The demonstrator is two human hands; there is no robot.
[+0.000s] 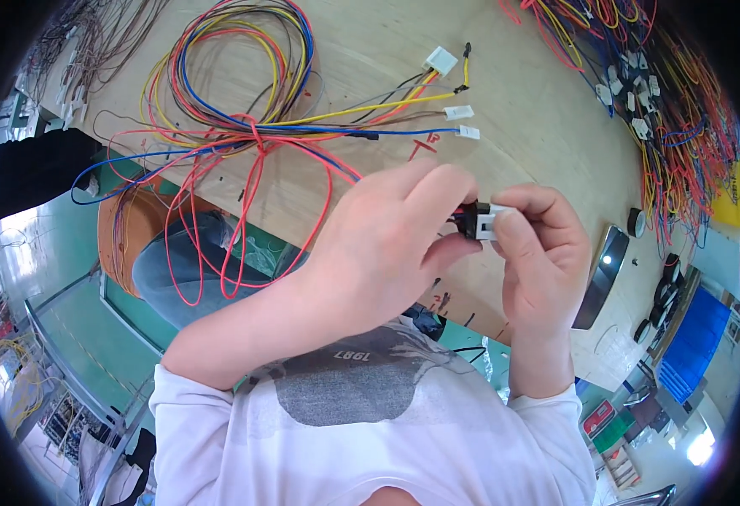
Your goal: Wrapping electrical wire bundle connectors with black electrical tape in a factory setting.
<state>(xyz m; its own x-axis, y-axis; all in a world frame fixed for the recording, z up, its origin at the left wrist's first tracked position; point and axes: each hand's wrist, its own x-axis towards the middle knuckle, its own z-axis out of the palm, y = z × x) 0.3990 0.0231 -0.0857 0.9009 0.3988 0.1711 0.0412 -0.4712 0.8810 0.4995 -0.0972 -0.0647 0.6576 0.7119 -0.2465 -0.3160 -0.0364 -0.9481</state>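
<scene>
My left hand (pixel 378 236) is closed, its thumb and fingers pinching a black connector (pixel 468 221) with dark and reddish wires behind it. My right hand (pixel 547 253) pinches a white plastic connector (pixel 487 223) between thumb and fingers. The two connectors meet end to end in front of my chest; how deeply one sits in the other I cannot tell. From behind my left hand, red wires run to a coiled wire harness (pixel 256 126) on the table. Its loose ends carry a large white connector (pixel 441 61) and small white connectors (pixel 468 132).
Bundles of coloured wires (pixel 682 126) lie along the table's right side. A dark phone (pixel 599 278) and black tape rolls (pixel 665 295) are at the right. Red wire loops hang over the wooden table's (pixel 387 34) near edge. Another person's dark sleeve (pixel 37 173) shows at left.
</scene>
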